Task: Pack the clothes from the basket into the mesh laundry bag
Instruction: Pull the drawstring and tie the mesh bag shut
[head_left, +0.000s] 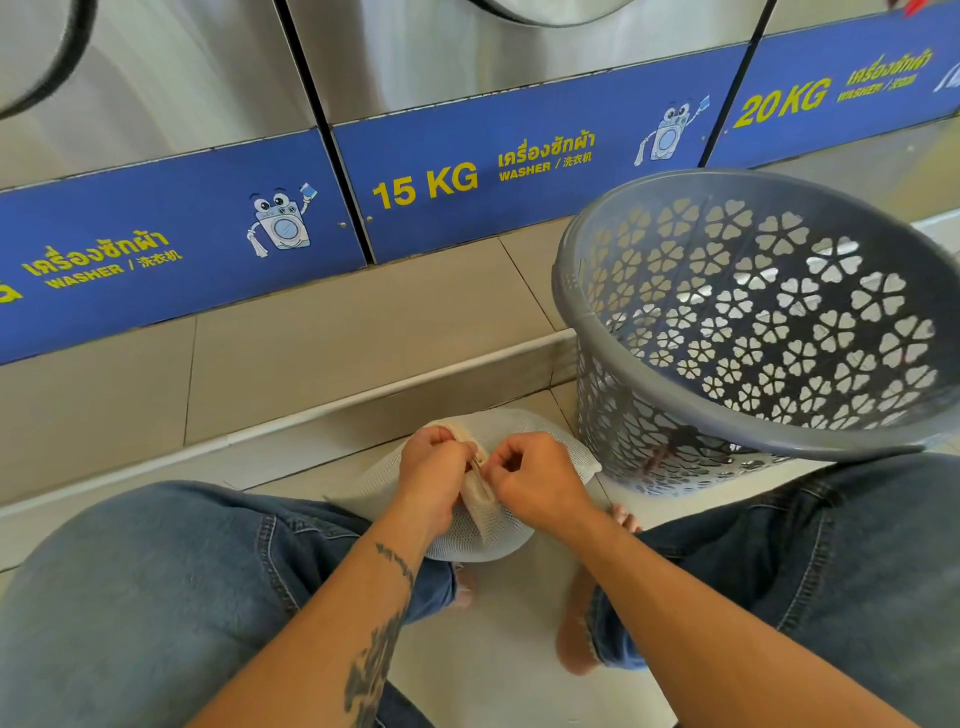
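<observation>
A white mesh laundry bag (561, 447) lies bulging on the floor between my knees. My left hand (434, 475) pinches its beige zipper edge from the left. My right hand (535, 480) pinches the same edge from the right, fingers closed at the zipper pull. Both hands touch each other over the bag's top. The grey plastic basket (587, 322) with flower-shaped holes stands tilted toward me at the right, just beyond my right knee. No clothes show in the part of its inside that I see.
Steel washers with blue panels (431, 182) marked 15 KG and 20 KG line the far side. A beige tiled step (311, 353) runs below them. My jeans-clad knees flank the bag, and bare feet rest on the white floor (498, 649).
</observation>
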